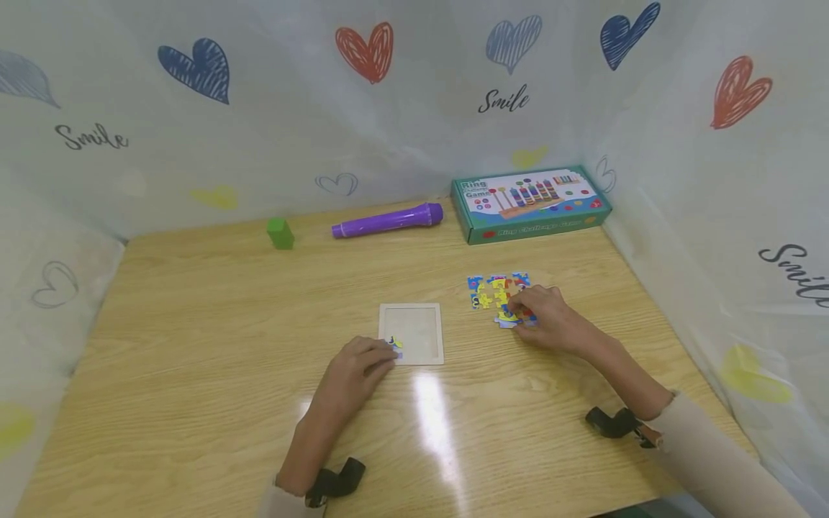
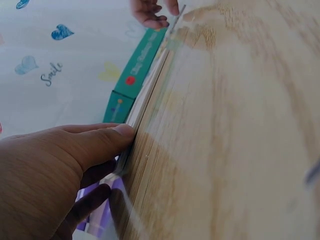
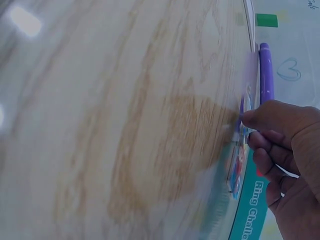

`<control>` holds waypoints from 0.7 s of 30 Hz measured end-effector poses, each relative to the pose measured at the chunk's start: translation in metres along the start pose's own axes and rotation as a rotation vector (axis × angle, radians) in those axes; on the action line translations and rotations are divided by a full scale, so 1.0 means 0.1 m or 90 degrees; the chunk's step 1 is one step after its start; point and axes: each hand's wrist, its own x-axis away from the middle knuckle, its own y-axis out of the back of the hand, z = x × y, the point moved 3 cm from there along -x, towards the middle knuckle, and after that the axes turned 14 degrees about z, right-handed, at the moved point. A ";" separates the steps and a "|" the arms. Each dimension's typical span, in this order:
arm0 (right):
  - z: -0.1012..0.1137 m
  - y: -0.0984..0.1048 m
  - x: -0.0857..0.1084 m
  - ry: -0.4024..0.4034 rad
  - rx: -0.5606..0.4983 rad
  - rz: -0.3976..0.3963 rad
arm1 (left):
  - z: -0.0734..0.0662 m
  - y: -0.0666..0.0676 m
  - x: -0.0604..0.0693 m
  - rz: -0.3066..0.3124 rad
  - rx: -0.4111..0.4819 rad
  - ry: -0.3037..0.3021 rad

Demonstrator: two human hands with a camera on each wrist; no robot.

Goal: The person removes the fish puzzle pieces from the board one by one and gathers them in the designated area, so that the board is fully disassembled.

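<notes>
A square wooden puzzle tray (image 1: 440, 334) lies on the table, with a yellow and lilac jigsaw piece (image 1: 396, 343) in its near left corner. My left hand (image 1: 355, 374) grips that corner. In the left wrist view the thumb (image 2: 107, 142) lies against the tray's edge, and some fingers are partly hidden behind it. To the right of the tray, several colourful jigsaw pieces (image 1: 481, 301) lie in a loose group. Over their near right side, my right hand (image 1: 550, 320) pinches a jigsaw piece (image 3: 241, 107), seen nearly edge-on at the thumb tip; the hand hides some other pieces.
A green block (image 1: 281, 234) and a purple toy microphone (image 1: 388, 220) lie toward the back of the table (image 1: 194, 345). A Ring Challenge Game box (image 1: 531, 203) sits at the back right. Printed white sheeting (image 1: 272, 137) rises behind the table and on its sides.
</notes>
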 end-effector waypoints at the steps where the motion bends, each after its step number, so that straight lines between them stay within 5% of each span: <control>1: 0.00 -0.01 0.00 0.003 0.001 0.000 | 0.00 0.00 0.00 0.001 0.001 0.000; 13: -0.01 -0.04 0.01 -0.009 -0.003 0.009 | 0.02 -0.01 0.03 0.004 0.002 -0.011; 21: 0.27 -0.03 -0.13 0.038 -0.017 -0.015 | 0.04 -0.02 0.00 0.004 -0.004 -0.020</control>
